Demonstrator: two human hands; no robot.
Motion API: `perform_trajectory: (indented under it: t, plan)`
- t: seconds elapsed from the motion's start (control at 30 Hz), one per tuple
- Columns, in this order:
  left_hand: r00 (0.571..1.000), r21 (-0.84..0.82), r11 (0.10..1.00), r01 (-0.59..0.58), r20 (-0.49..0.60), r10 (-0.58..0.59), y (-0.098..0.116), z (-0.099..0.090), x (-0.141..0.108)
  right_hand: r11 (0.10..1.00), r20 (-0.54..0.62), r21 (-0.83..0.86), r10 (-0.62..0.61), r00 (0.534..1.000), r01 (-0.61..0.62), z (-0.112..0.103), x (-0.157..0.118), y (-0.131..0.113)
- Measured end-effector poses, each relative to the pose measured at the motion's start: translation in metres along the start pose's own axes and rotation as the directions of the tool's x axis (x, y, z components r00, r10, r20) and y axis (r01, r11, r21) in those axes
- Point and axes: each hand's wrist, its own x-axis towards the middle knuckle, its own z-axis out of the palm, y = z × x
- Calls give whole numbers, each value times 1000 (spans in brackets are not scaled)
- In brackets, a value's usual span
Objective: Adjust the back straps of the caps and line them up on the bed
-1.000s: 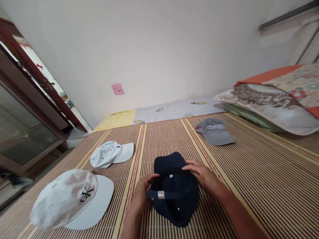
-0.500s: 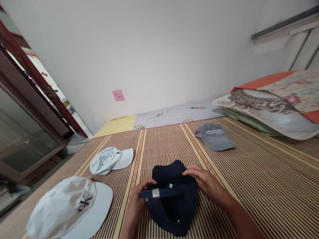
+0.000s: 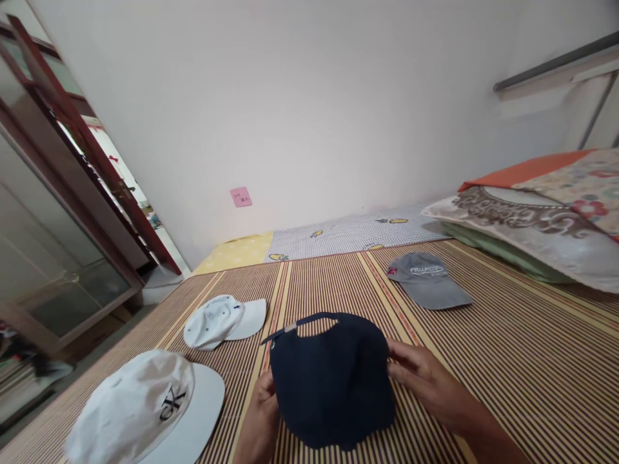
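A navy baseball cap (image 3: 333, 380) is held between my two hands, just in front of me over the striped mat (image 3: 314, 283). Its strap and metal buckle face up and away, and the outside of its crown shows. My left hand (image 3: 262, 406) grips the cap's left edge, fingers partly hidden behind it. On the opposite edge, my right hand (image 3: 425, 380) has its fingers pressed to the cap. To the left lie a white CK cap (image 3: 140, 406) and, farther off, a smaller pale cap (image 3: 222, 320). A grey cap (image 3: 428, 280) rests at the back right.
Pillows (image 3: 541, 225) are stacked at the far right. Along the back of the mat runs a patterned sheet (image 3: 338, 230), against a white wall (image 3: 314, 116) with a pink note (image 3: 240, 196). A glass-panelled cabinet (image 3: 53, 258) stands at the left.
The navy cap has been turned over in my hands: its open inside showed before, now its outer crown does. The camera view has shifted slightly.
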Motion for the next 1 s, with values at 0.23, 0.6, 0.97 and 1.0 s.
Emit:
perform_trajectory:
  t: [0.23, 0.6, 0.97, 1.0]
  plan:
    - [996, -351, 933, 76, -15, -87, -13, -3, -3, 943, 65, 328, 33, 997, -53, 14, 2, -5]
    - [939, -425, 863, 275, 311, -146, -18, 10, -2, 612, -26, 771, 307, 951, -176, 36, -12, 16]
    - [878, -503, 761, 410, 445, -180, -73, -2, -13, 684, 17, 714, 194, 981, -148, 31, -5, -11]
    - [880, -507, 759, 408, 441, -179, -72, 1, -13, 687, 12, 712, 197, 980, -147, 32, -5, -8]
